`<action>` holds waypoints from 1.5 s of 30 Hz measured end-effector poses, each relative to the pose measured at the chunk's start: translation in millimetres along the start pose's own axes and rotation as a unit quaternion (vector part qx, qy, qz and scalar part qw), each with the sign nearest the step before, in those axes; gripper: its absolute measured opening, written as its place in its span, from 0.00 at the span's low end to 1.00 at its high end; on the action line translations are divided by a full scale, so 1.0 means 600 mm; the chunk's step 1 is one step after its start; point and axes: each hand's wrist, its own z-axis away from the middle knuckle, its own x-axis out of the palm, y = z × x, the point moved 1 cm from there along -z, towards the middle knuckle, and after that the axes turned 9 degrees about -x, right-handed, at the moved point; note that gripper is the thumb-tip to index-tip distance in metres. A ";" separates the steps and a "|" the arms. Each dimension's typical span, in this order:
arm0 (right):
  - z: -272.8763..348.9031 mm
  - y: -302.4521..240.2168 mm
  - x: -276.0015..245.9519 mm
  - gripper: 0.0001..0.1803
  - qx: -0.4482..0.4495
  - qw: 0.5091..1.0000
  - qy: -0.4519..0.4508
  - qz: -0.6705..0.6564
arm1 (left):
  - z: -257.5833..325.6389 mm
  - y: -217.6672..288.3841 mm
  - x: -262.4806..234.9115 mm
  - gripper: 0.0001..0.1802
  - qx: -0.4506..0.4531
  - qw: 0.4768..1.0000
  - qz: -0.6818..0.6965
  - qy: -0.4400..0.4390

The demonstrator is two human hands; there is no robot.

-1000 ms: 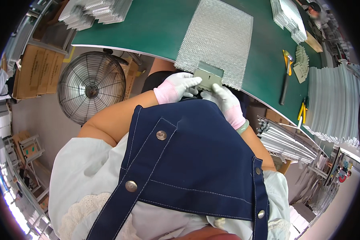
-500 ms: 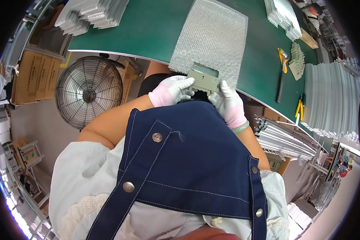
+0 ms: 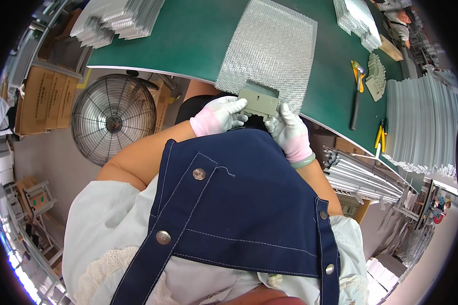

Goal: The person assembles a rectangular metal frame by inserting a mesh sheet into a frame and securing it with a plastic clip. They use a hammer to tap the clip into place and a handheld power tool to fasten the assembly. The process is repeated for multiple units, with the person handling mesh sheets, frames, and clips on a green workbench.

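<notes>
A flat grey-green plastic piece (image 3: 259,103) with a notched lower edge is between my hands, at the near edge of the table. My left hand (image 3: 225,113), in a white glove with a pink cuff, pinches its left end, thumb on top. At its right end, my right hand (image 3: 290,129), gloved the same way, grips the corner between thumb and fingers. Just beyond lies a silvery metal mesh sheet (image 3: 272,48), its near edge meeting the piece. Whether the two are joined there I cannot tell.
On the green table (image 3: 188,40) are a hammer (image 3: 357,99), yellow-handled pliers (image 3: 380,134), a row of grey-green pieces (image 3: 375,76) and stacked mesh sheets (image 3: 422,119). More mesh stacks (image 3: 130,18) stand far left. A floor fan (image 3: 113,122) is left of the table.
My hands and the plastic piece stay almost where they were, still gripped at both ends. The view has shifted very slightly.
</notes>
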 end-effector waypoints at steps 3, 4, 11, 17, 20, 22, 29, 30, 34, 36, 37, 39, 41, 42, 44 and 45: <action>0.006 -0.008 0.019 0.17 -0.031 0.995 0.046 0.082 | -0.004 -0.004 -0.005 0.13 0.000 1.000 0.012 0.001; 0.006 -0.007 0.020 0.17 -0.042 0.991 0.058 0.109 | -0.005 -0.005 -0.006 0.13 0.004 1.000 0.015 -0.002; 0.015 -0.016 0.046 0.17 -0.083 0.946 0.093 0.298 | 0.000 -0.001 0.006 0.17 0.032 0.995 -0.071 0.066; 0.003 -0.015 -0.019 0.29 0.004 0.996 0.067 0.060 | 0.036 0.036 0.040 0.25 -0.023 0.979 -0.185 0.080; 0.021 -0.020 -0.065 0.33 0.117 0.993 0.025 -0.013 | 0.067 0.088 0.016 0.29 -0.142 0.942 -0.305 0.015; 0.038 -0.021 -0.074 0.38 0.183 0.982 0.037 0.035 | 0.079 0.153 0.033 0.27 -0.085 0.854 -0.513 -0.005; 0.007 0.014 0.035 0.30 0.200 0.969 -0.006 0.145 | -0.123 0.203 0.067 0.28 0.472 0.288 -0.832 0.049; 0.007 0.016 0.057 0.28 0.178 0.970 0.041 0.160 | -0.136 0.200 0.066 0.30 0.444 0.277 -0.851 0.041; -0.013 0.039 0.060 0.25 0.075 0.992 0.047 0.094 | -0.142 0.194 0.059 0.31 0.425 0.282 -0.859 0.048; -0.028 0.048 0.048 0.24 0.075 0.994 0.047 0.071 | -0.142 0.199 0.065 0.31 0.415 0.280 -0.865 0.043; -0.036 0.052 0.040 0.24 0.074 0.994 0.047 0.060 | -0.143 0.201 0.069 0.32 0.413 0.275 -0.867 0.042; -0.034 0.050 0.047 0.26 0.080 0.996 0.021 0.036 | -0.135 0.190 0.065 0.31 0.407 0.298 -0.862 0.042; -0.033 0.044 0.052 0.29 0.109 0.992 0.051 0.031 | -0.142 0.204 0.065 0.31 0.404 0.296 -0.864 0.046; -0.032 0.044 0.055 0.32 0.093 0.992 0.085 0.011 | -0.139 0.199 0.067 0.31 0.400 0.299 -0.865 0.042; -0.025 0.033 0.059 0.31 0.092 0.991 0.098 -0.004 | -0.129 0.183 0.073 0.31 0.385 0.313 -0.866 0.071; -0.019 0.028 0.062 0.31 0.096 0.988 0.118 -0.001 | -0.125 0.178 0.075 0.31 0.378 0.316 -0.866 0.087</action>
